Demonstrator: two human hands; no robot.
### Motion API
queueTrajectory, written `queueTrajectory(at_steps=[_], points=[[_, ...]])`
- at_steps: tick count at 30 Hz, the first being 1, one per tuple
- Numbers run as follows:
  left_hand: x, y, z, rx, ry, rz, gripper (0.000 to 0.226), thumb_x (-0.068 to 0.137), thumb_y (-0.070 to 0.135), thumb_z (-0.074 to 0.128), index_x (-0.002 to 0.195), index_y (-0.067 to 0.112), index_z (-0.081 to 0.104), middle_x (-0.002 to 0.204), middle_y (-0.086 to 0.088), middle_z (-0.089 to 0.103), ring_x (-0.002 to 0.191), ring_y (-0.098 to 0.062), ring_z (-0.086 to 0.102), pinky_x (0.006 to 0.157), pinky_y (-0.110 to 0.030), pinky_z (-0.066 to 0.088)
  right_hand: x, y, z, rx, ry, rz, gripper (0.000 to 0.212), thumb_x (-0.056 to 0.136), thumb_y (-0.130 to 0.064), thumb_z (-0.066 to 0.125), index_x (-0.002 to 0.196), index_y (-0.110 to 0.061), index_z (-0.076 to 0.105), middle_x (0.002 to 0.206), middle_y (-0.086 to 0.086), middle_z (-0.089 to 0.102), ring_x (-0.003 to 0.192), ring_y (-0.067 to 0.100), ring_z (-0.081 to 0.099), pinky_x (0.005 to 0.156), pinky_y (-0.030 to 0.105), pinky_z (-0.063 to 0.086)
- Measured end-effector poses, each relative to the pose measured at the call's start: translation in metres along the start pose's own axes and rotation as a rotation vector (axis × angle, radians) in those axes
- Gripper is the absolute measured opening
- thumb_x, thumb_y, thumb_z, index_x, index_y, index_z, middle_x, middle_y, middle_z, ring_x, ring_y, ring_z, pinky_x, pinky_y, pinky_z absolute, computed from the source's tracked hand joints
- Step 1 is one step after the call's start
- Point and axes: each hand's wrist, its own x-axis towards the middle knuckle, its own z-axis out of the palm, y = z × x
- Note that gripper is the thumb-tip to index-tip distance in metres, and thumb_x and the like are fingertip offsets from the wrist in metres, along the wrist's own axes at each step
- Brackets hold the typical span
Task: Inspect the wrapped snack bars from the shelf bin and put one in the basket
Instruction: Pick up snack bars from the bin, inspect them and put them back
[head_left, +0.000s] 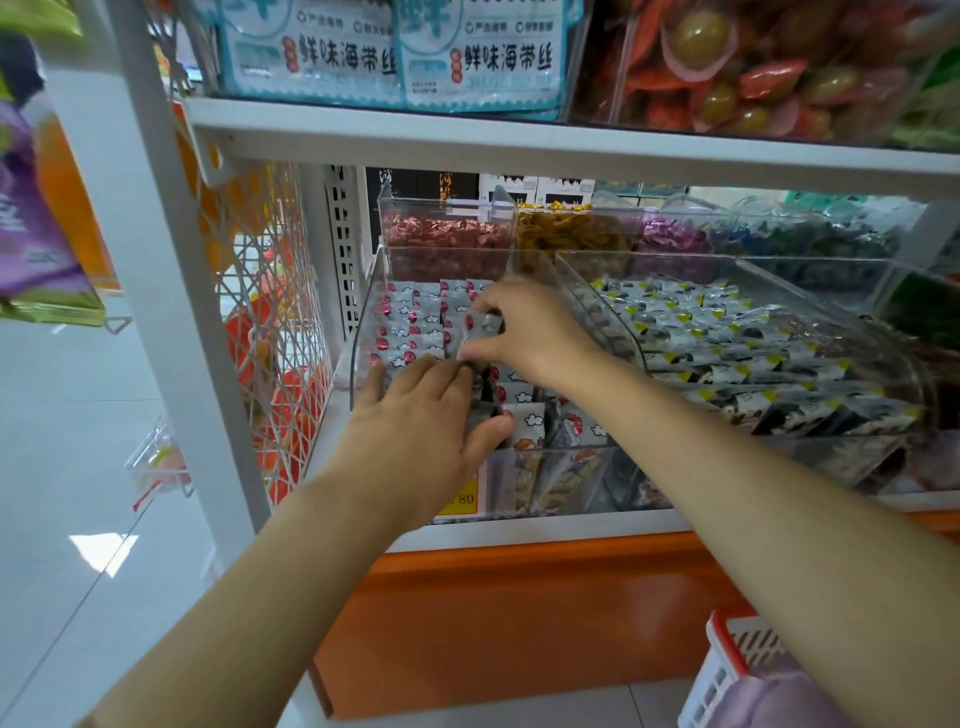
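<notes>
Snack bars (410, 332) in bin (362, 332), right hand (530, 332) pinching one — left hand (415, 421) seemingly gripping another

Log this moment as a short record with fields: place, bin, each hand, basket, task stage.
place: shop shelf carrying clear bins of wrapped snacks
bin: clear, front left on the shelf, filled with rows of grey-and-red snack bars
left hand: at the bin's front, thumb and fingers curled round a few snack bars
right hand: pinches a single bar just above the rows
basket: red and white, lower right, below the shelf
stage: inspecting; the single bar is not yet in the basket
</notes>
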Motion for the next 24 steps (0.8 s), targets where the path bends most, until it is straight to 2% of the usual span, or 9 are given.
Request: queueTrajectory(at_steps=[2,5,8,10,12,17,19,22,24], points=[[0.000,0.000,-0.001,0.012,0.008,0.004,0.071,0.090,0.060,0.011,0.147,0.019,0.020,0.154,0.003,0.021,0.143,-0.016,0.012,0.117,-0.046,0.005,0.001,-0.001,0.006,-0.089,-0.168,-0.065,0.022,0.090,-0.031,0.058,0.106,-0.018,0.068,0.107,-0.001,0.065,0.110,0.021,0.049,0.089,0.033,0.041],[0.000,-0.002,-0.003,0.004,0.010,0.003,0.071,0.090,0.059,0.011,0.148,0.019,0.018,0.155,0.002,0.020,0.142,-0.017,0.014,0.117,-0.043,0.006,0.006,0.002,0.004,-0.179,-0.275,-0.074,0.026,0.095,-0.023,0.047,0.109,-0.030,0.067,0.112,-0.005,0.064,0.117,0.019,0.038,0.090,0.034,0.035],[0.000,-0.002,-0.004,-0.004,0.007,-0.007,0.073,0.090,0.060,0.012,0.149,0.017,0.016,0.156,-0.001,0.017,0.143,-0.018,0.012,0.116,-0.040,0.004,0.014,0.006,-0.003,0.000,-0.209,-0.032,0.028,0.092,-0.009,0.049,0.108,-0.021,0.069,0.106,-0.004,0.066,0.116,0.018,0.047,0.099,0.038,0.040],[0.000,-0.002,-0.004,-0.012,-0.002,-0.015,0.073,0.091,0.060,0.013,0.149,0.016,0.015,0.156,-0.002,0.015,0.143,-0.019,0.010,0.116,-0.038,0.002,0.022,0.008,-0.005,0.059,-0.108,-0.027,0.023,0.091,-0.007,0.053,0.105,-0.016,0.069,0.105,-0.002,0.067,0.111,0.019,0.053,0.097,0.041,0.044],[0.000,-0.002,-0.005,-0.026,-0.009,-0.019,0.073,0.091,0.060,0.014,0.149,0.015,0.015,0.157,-0.002,0.014,0.144,-0.019,0.009,0.116,-0.038,0.001,0.029,0.010,-0.001,-0.006,-0.052,-0.047,0.018,0.090,-0.014,0.058,0.105,-0.016,0.068,0.107,-0.002,0.067,0.109,0.020,0.053,0.095,0.040,0.044],[0.000,-0.002,-0.006,-0.061,-0.002,-0.027,0.073,0.091,0.060,0.015,0.148,0.015,0.017,0.156,-0.003,0.017,0.143,-0.019,0.010,0.116,-0.037,0.002,0.041,0.005,0.012,-0.323,-0.075,-0.101,0.020,0.083,-0.033,0.067,0.097,-0.019,0.070,0.100,-0.003,0.061,0.107,0.021,0.042,0.084,0.036,0.041],[-0.001,-0.002,-0.007,-0.093,0.007,-0.032,0.072,0.091,0.059,0.017,0.148,0.014,0.018,0.156,-0.004,0.018,0.143,-0.019,0.011,0.116,-0.036,0.003,0.041,0.003,0.012,-0.274,-0.068,-0.099,0.014,0.083,-0.029,0.068,0.090,-0.017,0.070,0.095,-0.005,0.059,0.104,0.019,0.042,0.084,0.035,0.040],[0.000,-0.002,-0.010,-0.205,0.040,-0.060,0.068,0.093,0.055,0.023,0.147,0.013,0.019,0.155,-0.005,0.019,0.142,-0.021,0.012,0.115,-0.034,0.008,0.033,0.002,0.003,-0.007,-0.026,-0.070,0.010,0.087,-0.018,0.063,0.089,-0.010,0.068,0.093,0.000,0.063,0.092,0.016,0.053,0.087,0.036,0.045],[0.001,-0.002,-0.013,-0.322,0.097,-0.088,0.064,0.095,0.050,0.028,0.147,0.012,0.021,0.155,-0.006,0.019,0.142,-0.021,0.013,0.114,-0.032,0.011,0.024,0.000,-0.008,0.168,0.080,-0.019,0.006,0.089,-0.014,0.059,0.089,-0.010,0.063,0.089,-0.002,0.062,0.083,0.013,0.056,0.079,0.030,0.048]])
